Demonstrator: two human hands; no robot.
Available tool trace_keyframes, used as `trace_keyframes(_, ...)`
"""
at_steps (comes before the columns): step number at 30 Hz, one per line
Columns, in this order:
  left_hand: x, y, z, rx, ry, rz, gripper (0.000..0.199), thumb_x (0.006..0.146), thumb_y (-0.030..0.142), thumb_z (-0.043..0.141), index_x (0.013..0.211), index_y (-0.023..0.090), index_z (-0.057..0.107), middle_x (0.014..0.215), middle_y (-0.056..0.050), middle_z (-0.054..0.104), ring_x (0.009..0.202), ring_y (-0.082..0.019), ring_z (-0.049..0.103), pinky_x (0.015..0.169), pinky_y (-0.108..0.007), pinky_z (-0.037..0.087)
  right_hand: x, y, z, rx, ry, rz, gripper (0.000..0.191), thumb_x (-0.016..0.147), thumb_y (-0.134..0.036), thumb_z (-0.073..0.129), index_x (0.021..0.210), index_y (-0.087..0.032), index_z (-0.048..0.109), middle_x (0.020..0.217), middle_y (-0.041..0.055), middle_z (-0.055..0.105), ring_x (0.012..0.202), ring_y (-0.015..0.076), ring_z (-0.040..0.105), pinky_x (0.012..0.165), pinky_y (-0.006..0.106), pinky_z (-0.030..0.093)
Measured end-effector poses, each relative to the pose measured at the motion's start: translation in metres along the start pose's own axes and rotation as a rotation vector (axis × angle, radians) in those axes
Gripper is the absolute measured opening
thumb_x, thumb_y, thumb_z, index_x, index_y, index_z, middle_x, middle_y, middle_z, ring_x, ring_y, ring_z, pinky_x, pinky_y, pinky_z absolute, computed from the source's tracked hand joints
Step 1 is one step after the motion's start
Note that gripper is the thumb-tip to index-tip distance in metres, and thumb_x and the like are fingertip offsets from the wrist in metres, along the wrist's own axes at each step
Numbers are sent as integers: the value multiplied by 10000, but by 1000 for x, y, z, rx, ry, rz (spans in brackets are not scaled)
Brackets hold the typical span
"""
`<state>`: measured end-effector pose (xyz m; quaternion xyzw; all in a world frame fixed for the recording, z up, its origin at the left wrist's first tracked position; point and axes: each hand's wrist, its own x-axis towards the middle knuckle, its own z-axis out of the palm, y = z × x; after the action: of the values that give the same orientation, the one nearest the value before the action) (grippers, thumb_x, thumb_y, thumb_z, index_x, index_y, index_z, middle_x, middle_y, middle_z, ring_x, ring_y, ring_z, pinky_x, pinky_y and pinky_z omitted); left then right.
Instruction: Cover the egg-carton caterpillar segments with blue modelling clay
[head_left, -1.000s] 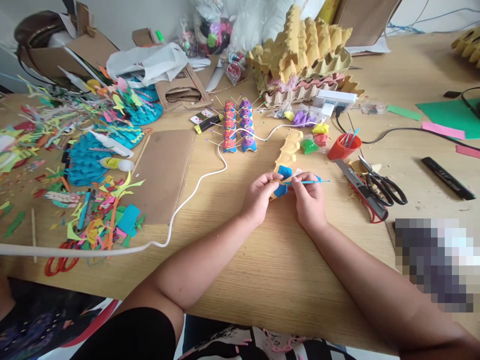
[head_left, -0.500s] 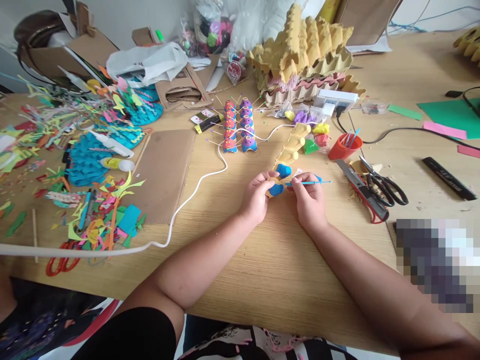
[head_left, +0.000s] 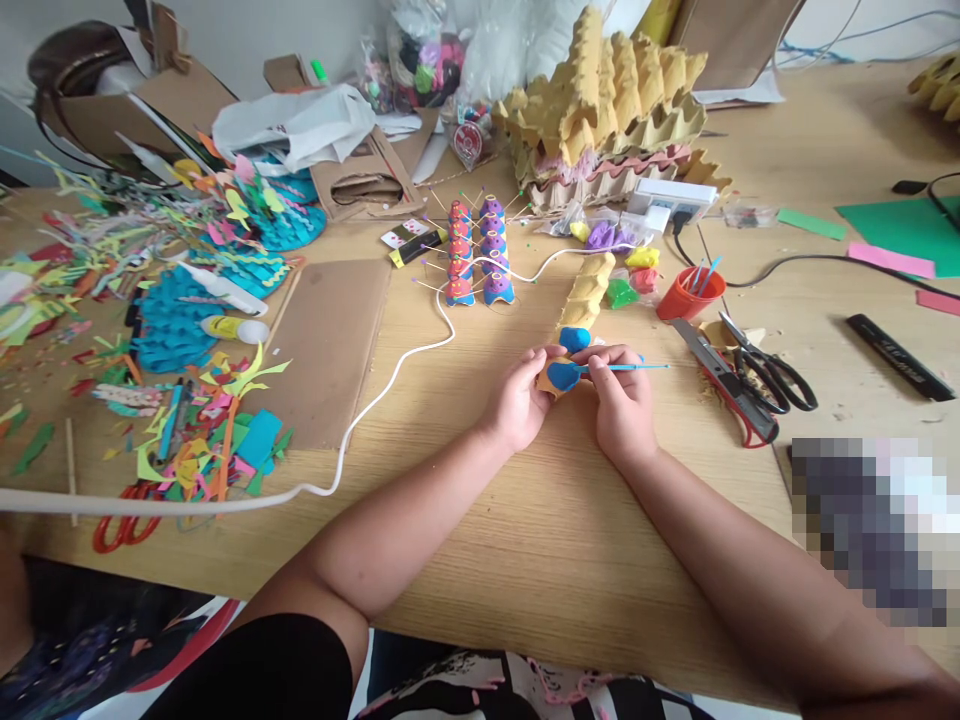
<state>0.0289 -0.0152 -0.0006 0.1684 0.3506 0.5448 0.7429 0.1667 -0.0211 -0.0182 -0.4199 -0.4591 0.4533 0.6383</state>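
My left hand [head_left: 521, 400] is closed on the near end of a yellow egg carton strip [head_left: 587, 290]. Its two nearest bumps carry blue clay [head_left: 575, 339]; the farther bumps are bare. Between the fingertips of my right hand [head_left: 622, 400] is a thin blue modelling tool [head_left: 637, 367], its tip touching the blue clay on the nearest bump. A bit of blue shows behind my right fingers, too hidden to name. Beyond my hands stand two finished-looking strips, one red and blue [head_left: 460, 255], the other purple and blue [head_left: 495, 255], with pins stuck in them.
Small clay packs [head_left: 622, 292] and a red cup [head_left: 690, 292] with tools are at right, near a utility knife [head_left: 724, 385] and black scissors [head_left: 772, 370]. A white cable [head_left: 375, 395] crosses the table. Paper scraps [head_left: 217, 440] and a cardboard sheet [head_left: 330, 340] lie left; egg trays [head_left: 607, 100] stand behind.
The carton strip has turned in my left hand, so its bumps now face more upward. My right hand and the blue tool have shifted slightly right.
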Motion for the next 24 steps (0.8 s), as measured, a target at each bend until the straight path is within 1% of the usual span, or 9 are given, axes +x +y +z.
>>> trace_keyframes(4, 1, -1, -1, 33, 6, -4, 39, 959, 200, 764, 930, 194, 739, 874, 7, 774, 777, -123, 696, 766, -270, 497, 1, 1, 0, 2, -7, 25, 359, 965, -564, 819, 866, -286, 614, 924, 11, 784, 940, 219, 735, 946, 417, 601)
trace_keyframes(8, -1, 2, 4, 32, 0, -21, 54, 933, 154, 770, 939, 188, 729, 863, 2, 783, 778, -118, 703, 788, -264, 516, 2, 0, 0, 38, 1, 53, 375, 932, -575, 850, 857, -286, 623, 876, -3, 779, 919, 216, 748, 942, 410, 605)
trace_keyframes(10, -2, 3, 6, 26, 5, -35, 53, 934, 136, 741, 934, 186, 723, 857, 0, 786, 774, -117, 706, 783, -265, 514, 2, -1, 0, 50, 3, 55, 378, 921, -573, 866, 851, -286, 630, 858, -8, 774, 902, 212, 748, 932, 402, 605)
trace_keyframes(16, -2, 3, 6, 40, 26, -49, 94, 890, 132, 767, 927, 197, 710, 861, 7, 776, 774, -126, 695, 814, -284, 505, -1, -7, 2, -8, -15, 5, 396, 934, -608, 853, 831, -288, 644, 842, 5, 754, 899, 225, 737, 957, 435, 611)
trace_keyframes(24, -1, 3, 6, 35, 18, -36, 86, 897, 130, 769, 924, 196, 722, 865, -2, 782, 787, -122, 706, 826, -280, 497, -1, -9, 1, -42, -38, -9, 441, 908, -662, 868, 825, -285, 655, 840, 10, 746, 876, 226, 726, 908, 429, 612)
